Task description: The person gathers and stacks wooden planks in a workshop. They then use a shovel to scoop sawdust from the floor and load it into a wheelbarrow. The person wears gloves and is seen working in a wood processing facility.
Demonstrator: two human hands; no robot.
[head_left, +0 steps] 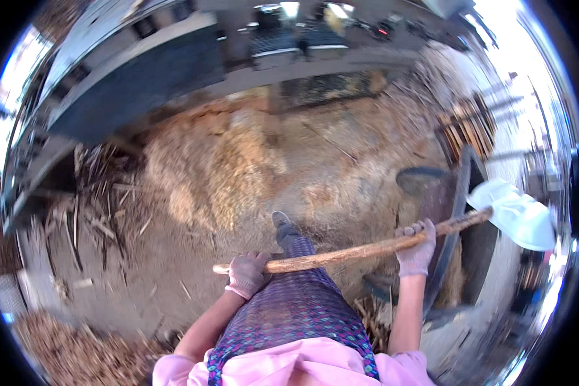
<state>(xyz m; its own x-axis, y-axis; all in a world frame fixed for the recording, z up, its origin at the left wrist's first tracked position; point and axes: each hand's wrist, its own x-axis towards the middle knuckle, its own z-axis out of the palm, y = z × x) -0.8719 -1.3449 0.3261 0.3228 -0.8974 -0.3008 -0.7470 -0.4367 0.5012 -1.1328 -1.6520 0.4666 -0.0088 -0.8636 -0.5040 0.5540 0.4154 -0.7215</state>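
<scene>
We see a long-handled shovel (341,256) held crosswise in front of the person's body, its wooden handle slanting upward toward the right, where a broad white blade (522,215) meets it. Near the handle's far left end, the gloved left hand (248,275) is wrapped about the wood, a short stub poking out past it. Closer to the blade, the gloved right hand (416,248) grasps the handle too, its fingertips showing along the upper side. Below the handle we make out a patterned purple apron (283,312) over a pink shirt (296,363), and above it one dark shoe (280,219) on the ground. Ahead of that shoe lies a yellowish-brown heap (228,174) of loose material, with a thin stick (331,143) to its right. Scattered wood scraps (103,222) litter the ground at left, and a mound of wood chips (77,347) fills the lower left corner. On the right, behind the blade, we find a stack of wooden slats (468,130); a large dark panel (141,83) stands at upper left. Much of the rim is blurred.
</scene>
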